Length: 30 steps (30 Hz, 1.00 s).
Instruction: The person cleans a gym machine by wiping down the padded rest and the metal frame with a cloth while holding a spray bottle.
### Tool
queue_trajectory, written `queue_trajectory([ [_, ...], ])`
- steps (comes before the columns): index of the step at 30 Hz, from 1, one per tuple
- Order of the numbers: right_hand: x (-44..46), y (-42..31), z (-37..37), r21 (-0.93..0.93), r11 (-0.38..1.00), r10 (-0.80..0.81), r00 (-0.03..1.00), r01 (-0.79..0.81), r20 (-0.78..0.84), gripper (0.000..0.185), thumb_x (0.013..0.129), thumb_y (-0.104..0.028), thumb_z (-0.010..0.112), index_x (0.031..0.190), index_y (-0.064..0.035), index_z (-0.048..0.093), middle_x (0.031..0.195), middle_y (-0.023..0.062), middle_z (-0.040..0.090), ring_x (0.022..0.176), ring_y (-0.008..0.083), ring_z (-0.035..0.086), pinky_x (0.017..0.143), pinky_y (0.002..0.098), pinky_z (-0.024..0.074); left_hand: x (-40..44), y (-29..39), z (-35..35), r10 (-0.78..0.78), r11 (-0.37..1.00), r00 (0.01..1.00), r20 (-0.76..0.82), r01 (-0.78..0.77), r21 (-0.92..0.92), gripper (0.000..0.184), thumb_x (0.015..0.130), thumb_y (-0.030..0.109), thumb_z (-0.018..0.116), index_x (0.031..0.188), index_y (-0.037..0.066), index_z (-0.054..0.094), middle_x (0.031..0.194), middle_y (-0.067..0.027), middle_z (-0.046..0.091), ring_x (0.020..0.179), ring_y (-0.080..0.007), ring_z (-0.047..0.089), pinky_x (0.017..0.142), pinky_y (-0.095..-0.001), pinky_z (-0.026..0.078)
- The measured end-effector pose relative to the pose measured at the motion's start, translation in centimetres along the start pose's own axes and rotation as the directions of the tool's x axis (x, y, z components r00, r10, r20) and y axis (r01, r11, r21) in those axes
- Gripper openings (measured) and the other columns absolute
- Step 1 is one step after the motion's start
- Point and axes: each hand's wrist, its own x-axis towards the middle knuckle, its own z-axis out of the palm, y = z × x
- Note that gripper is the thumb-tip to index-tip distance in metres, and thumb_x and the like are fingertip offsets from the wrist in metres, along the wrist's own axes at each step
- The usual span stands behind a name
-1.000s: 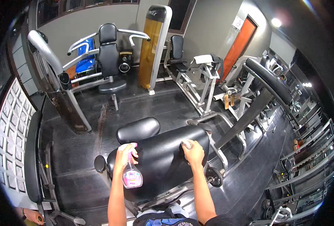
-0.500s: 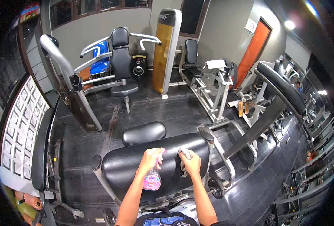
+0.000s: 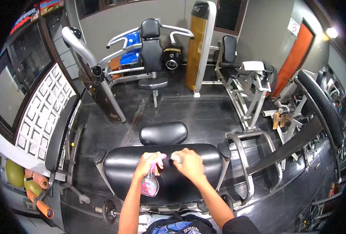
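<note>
My left hand point(image 3: 144, 166) grips the neck of a clear spray bottle point(image 3: 150, 187) with a pink nozzle and a pink label. The nozzle points right, toward my other hand. Bunched in my right hand point(image 3: 191, 167) is a greyish cloth point(image 3: 176, 158), only partly visible past the fingers. Both hands are over the wide black padded bench point(image 3: 120, 167); whether the cloth touches the pad I cannot tell. A smaller black pad point(image 3: 163, 133) sits just beyond the bench's far edge.
A shoulder machine with a black seat point(image 3: 152, 84) stands ahead. Right of it rises a tall weight-stack column point(image 3: 199, 50). A metal-framed machine point(image 3: 251, 93) with a white towel point(image 3: 253, 66) is at right. Foam rollers point(image 3: 38, 179) lie at lower left. A weight plate point(image 3: 109, 211) sits near me.
My right hand has moved left with the cloth, closer to the bottle's nozzle. My left hand and the bottle have shifted slightly left. The camera view has turned left and down.
</note>
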Motion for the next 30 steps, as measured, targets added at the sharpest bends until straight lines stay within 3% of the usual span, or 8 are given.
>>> queue_trajectory([
  [4, -1.1, -0.3, -1.4, 0.099, 0.993, -0.08, 0.991, 0.069, 0.108, 0.031, 0.073, -0.026, 0.076, 0.103, -0.0187, 0.072, 0.099, 0.0045, 0.066, 0.093, 0.0288, 0.065, 0.081, 0.0428, 0.054, 0.0, 0.1, 0.0, -0.008, 0.999, 1.0, -0.024, 0.009, 0.035, 0.046, 0.099, 0.035, 0.047, 0.102, -0.006, 0.067, 0.068, -0.014, 0.064, 0.039, -0.0199, 0.057, 0.04, -0.03, 0.051],
  [6, -1.3, 1.4, -3.6, 0.092, 0.995, 0.027, 0.973, -0.05, 0.229, 0.031, 0.073, -0.029, 0.076, 0.103, -0.0198, 0.074, 0.098, 0.005, 0.068, 0.091, 0.0296, 0.067, 0.08, 0.0423, 0.0544, 0.0, 0.3, 0.0, -0.029, 0.997, 0.999, -0.025, 0.031, 0.071, 0.045, 0.097, 0.035, 0.047, 0.096, -0.006, 0.065, 0.07, -0.0168, 0.065, 0.038, -0.0218, 0.057, 0.041, -0.0336, 0.054],
  [10, -0.9, 4.8, -5.8, 0.093, 0.979, 0.16, 0.969, -0.18, 0.187, 0.028, 0.074, -0.03, 0.074, 0.099, -0.0173, 0.076, 0.093, 0.007, 0.07, 0.085, 0.0319, 0.068, 0.076, 0.0429, 0.054, -0.2, 0.8, 0.7, -0.089, 0.995, 0.992, -0.094, 0.094, 0.046, 0.044, 0.095, 0.036, 0.051, 0.089, -0.005, 0.065, 0.068, -0.0154, 0.064, 0.039, -0.0213, 0.058, 0.04, -0.0331, 0.052],
  [12, -0.6, 5.3, -5.2, 0.155, 0.979, 0.105, 0.982, -0.13, 0.159, 0.027, 0.074, -0.028, 0.073, 0.097, -0.0146, 0.076, 0.09, 0.0081, 0.07, 0.083, 0.0312, 0.068, 0.074, 0.041, 0.0527, -0.2, 0.7, 1.1, -0.089, 0.992, 0.989, -0.116, 0.099, 0.082, 0.042, 0.095, 0.036, 0.053, 0.091, -0.004, 0.067, 0.066, -0.0134, 0.063, 0.039, -0.0201, 0.056, 0.04, -0.0312, 0.05],
  [17, -0.5, 3.9, -4.9, 0.121, 0.96, 0.238, 0.963, -0.253, 0.126, 0.026, 0.074, -0.029, 0.073, 0.096, -0.0158, 0.076, 0.092, 0.0084, 0.069, 0.086, 0.0328, 0.068, 0.077, 0.0441, 0.0526, -0.2, 0.4, 1.5, -0.08, 0.989, 0.989, -0.124, 0.095, 0.116, 0.038, 0.095, 0.035, 0.054, 0.093, 0.0, 0.07, 0.065, -0.0101, 0.062, 0.04, -0.0182, 0.056, 0.04, -0.0293, 0.047],
  [22, -0.1, 2.0, -1.8, 0.059, 0.981, 0.186, 0.982, -0.184, -0.04, 0.025, 0.072, -0.025, 0.075, 0.095, -0.0141, 0.075, 0.09, 0.0101, 0.068, 0.086, 0.033, 0.067, 0.077, 0.0438, 0.0531, 0.0, 1.2, 1.4, -0.123, 0.982, 0.99, -0.073, 0.132, 0.133, 0.041, 0.096, 0.037, 0.052, 0.102, 0.0, 0.068, 0.068, -0.01, 0.063, 0.042, -0.0184, 0.057, 0.041, -0.0291, 0.048],
  [28, 0.5, -0.1, 0.2, -0.018, 0.999, 0.038, 0.999, -0.038, 0.023, 0.026, 0.074, -0.026, 0.075, 0.098, -0.0166, 0.075, 0.093, 0.0073, 0.067, 0.09, 0.0302, 0.066, 0.08, 0.0434, 0.054, 0.3, 1.0, 0.6, -0.105, 0.994, 0.993, -0.057, 0.107, 0.034, 0.047, 0.098, 0.041, 0.048, 0.104, -0.003, 0.064, 0.071, -0.0121, 0.065, 0.042, -0.0209, 0.059, 0.04, -0.03, 0.05],
  [30, 0.2, 1.3, -1.3, 0.063, 0.986, 0.144, 0.981, -0.153, 0.13, 0.029, 0.073, -0.029, 0.075, 0.1, -0.0183, 0.075, 0.093, 0.0068, 0.068, 0.088, 0.0302, 0.067, 0.079, 0.0423, 0.0539, 0.4, 0.9, 0.4, -0.122, 0.991, 0.992, -0.012, 0.122, 0.046, 0.047, 0.098, 0.041, 0.049, 0.104, -0.003, 0.065, 0.07, -0.012, 0.065, 0.042, -0.0208, 0.059, 0.04, -0.0298, 0.051],
])
